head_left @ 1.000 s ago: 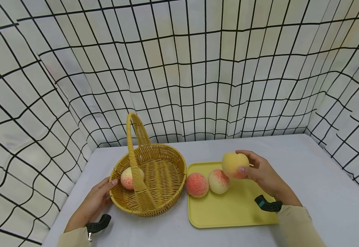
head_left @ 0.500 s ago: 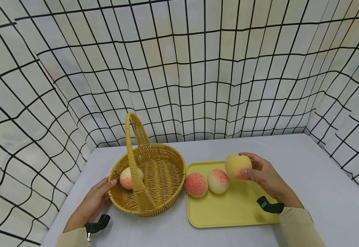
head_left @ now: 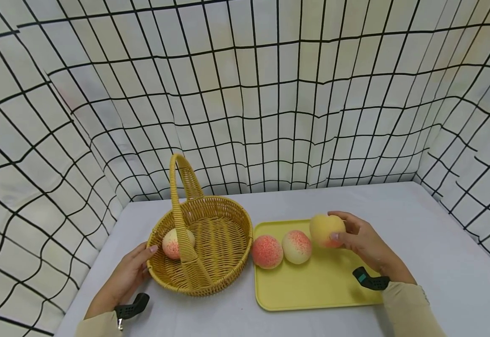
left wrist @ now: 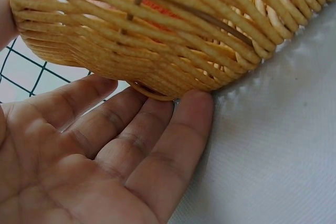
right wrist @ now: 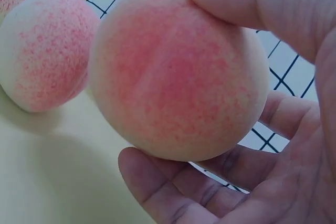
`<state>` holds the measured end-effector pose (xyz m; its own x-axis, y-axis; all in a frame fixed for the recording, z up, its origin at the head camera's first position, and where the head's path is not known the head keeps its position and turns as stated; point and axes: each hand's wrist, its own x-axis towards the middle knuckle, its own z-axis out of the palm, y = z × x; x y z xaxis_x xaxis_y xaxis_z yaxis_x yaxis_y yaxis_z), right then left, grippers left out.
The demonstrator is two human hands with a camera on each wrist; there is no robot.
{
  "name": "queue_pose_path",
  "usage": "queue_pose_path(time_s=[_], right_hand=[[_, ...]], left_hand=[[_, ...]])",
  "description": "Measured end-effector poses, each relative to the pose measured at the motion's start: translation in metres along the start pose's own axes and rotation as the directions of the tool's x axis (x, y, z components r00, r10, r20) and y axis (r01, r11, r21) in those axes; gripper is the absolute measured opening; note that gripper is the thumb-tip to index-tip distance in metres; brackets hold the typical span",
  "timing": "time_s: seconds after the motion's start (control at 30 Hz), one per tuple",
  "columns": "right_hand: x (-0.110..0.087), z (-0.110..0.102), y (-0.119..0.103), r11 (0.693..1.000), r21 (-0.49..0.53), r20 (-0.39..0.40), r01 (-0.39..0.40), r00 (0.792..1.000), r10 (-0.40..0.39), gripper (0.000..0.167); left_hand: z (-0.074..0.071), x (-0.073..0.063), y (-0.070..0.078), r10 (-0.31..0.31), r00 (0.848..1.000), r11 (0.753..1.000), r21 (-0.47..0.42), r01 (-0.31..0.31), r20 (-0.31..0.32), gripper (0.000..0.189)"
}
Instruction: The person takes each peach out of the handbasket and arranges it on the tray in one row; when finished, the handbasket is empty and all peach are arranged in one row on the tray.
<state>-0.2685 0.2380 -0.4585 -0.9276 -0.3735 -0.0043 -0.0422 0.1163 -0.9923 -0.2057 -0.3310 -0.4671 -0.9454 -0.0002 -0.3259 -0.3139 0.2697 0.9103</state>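
The space is closed in at the far side and both flanks by a white, black-gridded backdrop (head_left: 270,100). Below, the tabletop (head_left: 447,234) is covered in white, its far edge met by the backdrop. A yellow rectangular tray (head_left: 303,292) is laid near the tabletop's middle. Just beside the tray's left edge, toward the tabletop's left edge, a wicker basket (head_left: 223,243) is set; its opening is spanned by an arched handle (head_left: 175,196), by which a pale, red-speckled peach (head_left: 171,245) inside is partly hidden. The basket's left rim is held by the left hand (head_left: 127,275), thumb over it, fingers against the outer wall. By the curled thumb and fingers of the right hand (head_left: 367,243), a yellow peach (head_left: 322,228) is held over the tray's far half. Its yellow part is turned up, its blushed, creased side toward the wrist; being nearly round, no long axis can be told. Near the tray's far left corner, a red peach (head_left: 267,252) and a cream-and-pink peach (head_left: 297,249) are placed side by side.
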Motion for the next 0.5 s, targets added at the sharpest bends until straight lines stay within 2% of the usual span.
queue_pose_path(time_s=[0.5], right_hand=[[0.0002,-0.0052,0.0101,0.997,-0.051,0.028,-0.056,0.998,0.058,0.065]], left_hand=[[-0.0007,-0.0017,0.0004,0.012,1.000,1.000,-0.002,-0.012,0.000,0.075]])
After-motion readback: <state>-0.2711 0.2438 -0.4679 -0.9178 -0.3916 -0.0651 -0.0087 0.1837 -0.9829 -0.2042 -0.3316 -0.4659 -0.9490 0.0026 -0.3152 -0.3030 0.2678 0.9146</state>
